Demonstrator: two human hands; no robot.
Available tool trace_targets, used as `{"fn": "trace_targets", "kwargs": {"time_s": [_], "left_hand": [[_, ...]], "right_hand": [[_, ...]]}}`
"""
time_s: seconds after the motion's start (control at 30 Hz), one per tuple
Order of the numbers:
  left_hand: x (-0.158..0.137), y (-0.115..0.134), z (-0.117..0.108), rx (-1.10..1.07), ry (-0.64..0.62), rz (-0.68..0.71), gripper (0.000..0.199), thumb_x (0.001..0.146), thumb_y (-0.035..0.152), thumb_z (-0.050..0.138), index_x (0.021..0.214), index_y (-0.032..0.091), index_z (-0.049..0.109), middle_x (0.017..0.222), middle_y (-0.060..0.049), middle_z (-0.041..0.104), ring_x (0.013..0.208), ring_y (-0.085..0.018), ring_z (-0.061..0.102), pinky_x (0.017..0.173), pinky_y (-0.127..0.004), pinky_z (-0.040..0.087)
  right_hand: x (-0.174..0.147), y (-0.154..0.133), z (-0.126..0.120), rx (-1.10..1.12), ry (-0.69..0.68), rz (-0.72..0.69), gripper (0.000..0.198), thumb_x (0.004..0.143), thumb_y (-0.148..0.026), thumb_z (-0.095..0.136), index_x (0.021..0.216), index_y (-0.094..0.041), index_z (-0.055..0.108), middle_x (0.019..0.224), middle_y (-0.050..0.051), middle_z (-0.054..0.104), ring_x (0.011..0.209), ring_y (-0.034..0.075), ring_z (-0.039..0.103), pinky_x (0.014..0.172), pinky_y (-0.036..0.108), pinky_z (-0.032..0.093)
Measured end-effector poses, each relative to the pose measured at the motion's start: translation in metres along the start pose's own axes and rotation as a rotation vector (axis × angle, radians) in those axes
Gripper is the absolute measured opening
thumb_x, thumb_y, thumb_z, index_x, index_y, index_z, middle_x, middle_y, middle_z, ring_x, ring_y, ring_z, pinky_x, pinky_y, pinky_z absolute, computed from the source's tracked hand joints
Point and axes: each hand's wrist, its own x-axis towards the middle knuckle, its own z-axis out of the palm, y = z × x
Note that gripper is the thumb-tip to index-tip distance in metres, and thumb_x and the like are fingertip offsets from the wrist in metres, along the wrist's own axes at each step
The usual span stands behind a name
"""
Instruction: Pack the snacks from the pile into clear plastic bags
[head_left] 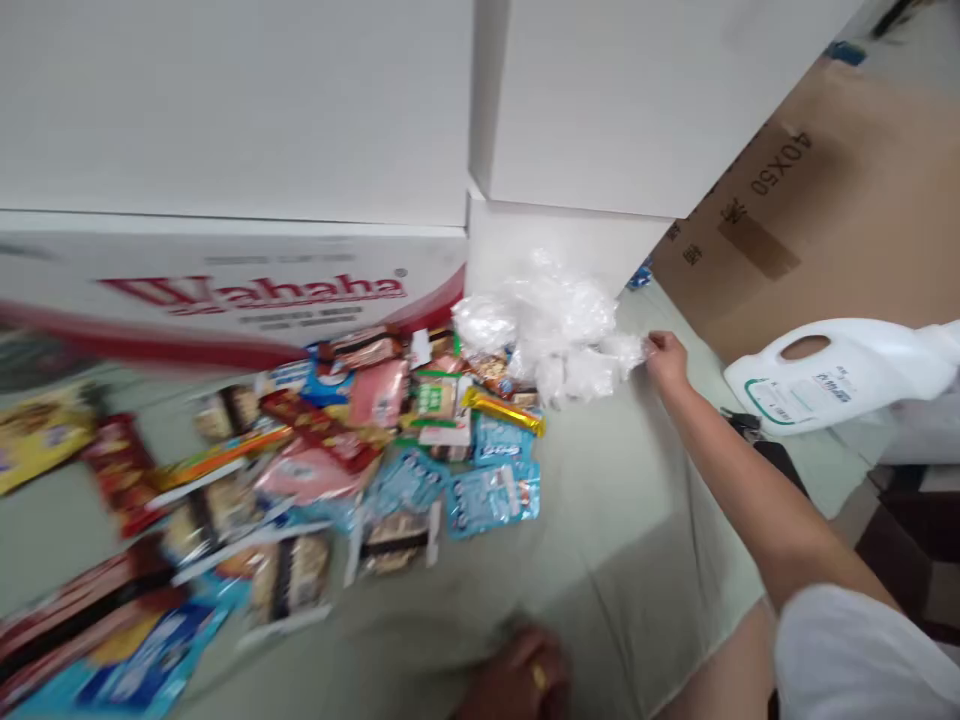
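Note:
My right hand (664,358) reaches in from the right. Its fingers are closed on the edge of a crumpled heap of clear plastic bags (559,325). Blurred at the bottom edge is my left hand (529,668), with a gold ring; its fingers are smeared and I cannot tell if it holds anything. Wrapped snacks lie spread over a pale green cloth (600,500), left of the bags. Among them are light blue packets (491,497), a gold-wrapped bar (504,410), a clear-wrapped snack with a dark band (395,540) and a dark red packet (322,430).
A white carton with red Wahaha lettering (255,290) stands behind the snacks, under large white boxes (240,110). At the right lies a white plastic jug (832,375) on its side, in front of a brown cardboard box (840,200).

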Motion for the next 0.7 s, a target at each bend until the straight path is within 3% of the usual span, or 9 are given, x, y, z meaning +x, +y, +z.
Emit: {"fn": "trace_targets", "kwargs": {"time_s": [0.07, 0.13, 0.23, 0.33, 0.4, 0.43, 0.5, 0.6, 0.7], "left_hand": [[0.0, 0.001, 0.002, -0.01, 0.02, -0.007, 0.014, 0.096, 0.024, 0.058, 0.085, 0.026, 0.065, 0.102, -0.006, 0.071, 0.092, -0.018, 0.068, 0.079, -0.032, 0.058], [-0.001, 0.003, 0.001, -0.024, 0.037, 0.001, 0.019, 0.086, 0.012, 0.056, 0.069, 0.022, 0.053, 0.094, -0.006, 0.07, 0.092, -0.018, 0.069, 0.082, -0.031, 0.057], [-0.004, 0.013, -0.004, -0.042, 0.049, 0.1, 0.022, 0.074, 0.003, 0.051, 0.064, 0.021, 0.044, 0.085, -0.007, 0.068, 0.088, -0.018, 0.069, 0.08, -0.03, 0.056], [-0.018, 0.041, -0.02, 0.047, 0.149, 0.148, 0.018, 0.076, 0.003, 0.049, 0.071, 0.021, 0.052, 0.093, -0.01, 0.07, 0.089, -0.019, 0.069, 0.083, -0.032, 0.057], [-0.035, 0.062, -0.043, 0.145, 0.306, 0.151, 0.018, 0.082, 0.009, 0.048, 0.085, 0.022, 0.06, 0.101, -0.01, 0.072, 0.096, -0.021, 0.069, 0.09, -0.036, 0.057], [-0.044, 0.07, -0.06, 0.203, 0.43, 0.128, 0.019, 0.086, 0.012, 0.048, 0.092, 0.023, 0.062, 0.105, -0.01, 0.072, 0.101, -0.022, 0.068, 0.093, -0.039, 0.056], [-0.064, 0.078, -0.106, 0.338, 0.809, 0.004, 0.021, 0.094, 0.018, 0.043, 0.097, 0.024, 0.063, 0.105, -0.009, 0.071, 0.104, -0.023, 0.067, 0.096, -0.041, 0.054], [-0.087, 0.07, -0.196, 0.61, 1.268, -0.225, 0.019, 0.095, 0.02, 0.043, 0.098, 0.022, 0.063, 0.105, -0.008, 0.068, 0.101, -0.024, 0.065, 0.095, -0.04, 0.053], [-0.096, 0.054, -0.289, 0.844, 1.367, -0.398, 0.024, 0.091, 0.014, 0.05, 0.112, 0.013, 0.061, 0.125, -0.015, 0.062, 0.109, -0.027, 0.063, 0.102, -0.041, 0.048]], "right_hand": [[-0.064, 0.007, -0.016, 0.027, -0.073, -0.038, 0.035, 0.093, -0.039, 0.055, 0.111, -0.012, 0.069, 0.111, 0.015, 0.073, 0.098, 0.023, 0.067, 0.097, 0.04, 0.052], [-0.127, 0.014, -0.03, -0.025, -0.222, -0.294, 0.037, 0.095, -0.042, 0.054, 0.119, -0.019, 0.07, 0.124, 0.013, 0.072, 0.111, 0.027, 0.067, 0.098, 0.043, 0.053], [-0.2, 0.023, -0.044, -0.122, -0.367, -0.596, 0.046, 0.099, -0.045, 0.051, 0.136, -0.021, 0.063, 0.143, 0.014, 0.064, 0.131, 0.033, 0.058, 0.112, 0.051, 0.046], [-0.238, 0.026, -0.047, -0.199, -0.303, -0.694, 0.048, 0.103, -0.04, 0.044, 0.142, -0.016, 0.059, 0.146, 0.017, 0.061, 0.132, 0.035, 0.057, 0.112, 0.055, 0.045], [-0.246, 0.027, -0.045, -0.21, -0.247, -0.709, 0.047, 0.103, -0.038, 0.043, 0.141, -0.016, 0.06, 0.141, 0.017, 0.064, 0.127, 0.035, 0.061, 0.109, 0.054, 0.048], [-0.246, 0.027, -0.044, -0.206, -0.227, -0.711, 0.046, 0.103, -0.039, 0.043, 0.14, -0.017, 0.061, 0.139, 0.017, 0.066, 0.125, 0.035, 0.062, 0.107, 0.054, 0.049], [-0.244, 0.029, -0.042, -0.189, -0.198, -0.711, 0.045, 0.103, -0.039, 0.044, 0.137, -0.018, 0.063, 0.136, 0.016, 0.067, 0.122, 0.035, 0.063, 0.106, 0.053, 0.05], [-0.24, 0.034, -0.039, -0.156, -0.173, -0.726, 0.043, 0.102, -0.04, 0.045, 0.133, -0.018, 0.065, 0.133, 0.016, 0.069, 0.119, 0.035, 0.064, 0.105, 0.053, 0.05], [-0.24, 0.038, -0.036, -0.137, -0.157, -0.746, 0.042, 0.102, -0.039, 0.044, 0.129, -0.016, 0.067, 0.13, 0.016, 0.07, 0.116, 0.035, 0.065, 0.103, 0.053, 0.05]]}}
